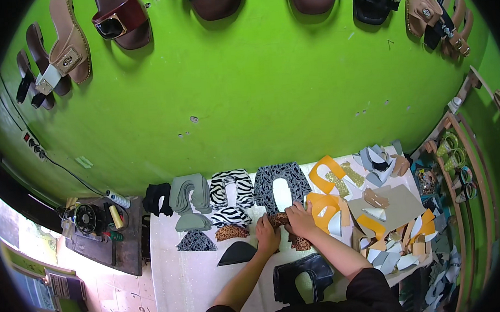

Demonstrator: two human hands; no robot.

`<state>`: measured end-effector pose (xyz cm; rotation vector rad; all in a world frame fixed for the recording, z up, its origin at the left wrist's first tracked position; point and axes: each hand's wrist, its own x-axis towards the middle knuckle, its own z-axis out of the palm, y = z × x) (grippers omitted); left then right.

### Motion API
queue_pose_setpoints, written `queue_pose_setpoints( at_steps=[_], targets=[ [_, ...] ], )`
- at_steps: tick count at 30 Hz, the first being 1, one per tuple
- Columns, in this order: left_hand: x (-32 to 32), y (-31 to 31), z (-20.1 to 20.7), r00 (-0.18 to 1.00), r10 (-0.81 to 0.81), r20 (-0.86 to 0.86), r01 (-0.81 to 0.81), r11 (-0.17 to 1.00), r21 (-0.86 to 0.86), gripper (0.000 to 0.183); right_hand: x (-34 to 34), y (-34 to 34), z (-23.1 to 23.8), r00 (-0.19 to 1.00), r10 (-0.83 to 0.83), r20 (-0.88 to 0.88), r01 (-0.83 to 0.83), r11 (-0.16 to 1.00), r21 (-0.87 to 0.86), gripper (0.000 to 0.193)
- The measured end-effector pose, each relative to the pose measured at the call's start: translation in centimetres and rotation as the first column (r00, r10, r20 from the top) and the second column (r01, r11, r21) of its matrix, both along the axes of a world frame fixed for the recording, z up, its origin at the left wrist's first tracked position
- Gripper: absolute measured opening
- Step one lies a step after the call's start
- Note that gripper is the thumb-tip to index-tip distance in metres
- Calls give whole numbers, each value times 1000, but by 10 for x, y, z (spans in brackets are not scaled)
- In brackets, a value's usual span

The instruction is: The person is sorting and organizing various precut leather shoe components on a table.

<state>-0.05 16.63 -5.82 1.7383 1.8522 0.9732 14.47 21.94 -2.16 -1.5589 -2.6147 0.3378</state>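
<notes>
My left hand [268, 236] and my right hand [302, 220] are closed on a brown leopard-print cut piece [278, 220] near the middle of the table. Its lower end shows below my right wrist; my hands cover part of it. Just beyond lies a stack of grey-and-black patterned U-shaped pieces [265, 183]. Left of my left hand are a half-round leopard-print stack [232, 231] and a black half-round piece [236, 253]. Zebra-print U-shaped pieces [218, 187] lie farther left. Nearer to me is a stack of shiny black U-shaped pieces [318, 268].
Grey U-shaped pieces [182, 194] and black pieces [158, 197] lie far left on the white table [177, 284]. Orange pieces [324, 206], grey board [396, 203] and mixed scraps fill the right. A dark side table [128, 253] carries a fan [87, 218]. Sandals [121, 27] hang on the green wall.
</notes>
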Motion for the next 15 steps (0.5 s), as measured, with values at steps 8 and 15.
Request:
queue_pose_setpoints(
  at_steps=[8, 15],
  targets=[
    [18, -25, -3, 987, 158, -39, -160, 986, -45, 61, -3, -23, -26, 993, -3, -117, 32, 970, 243, 39],
    [22, -31, -11, 974, 149, -170, -142, 989, 49, 57, -4, -32, -32, 986, -48, -160, 103, 929, 355, 42]
  ],
)
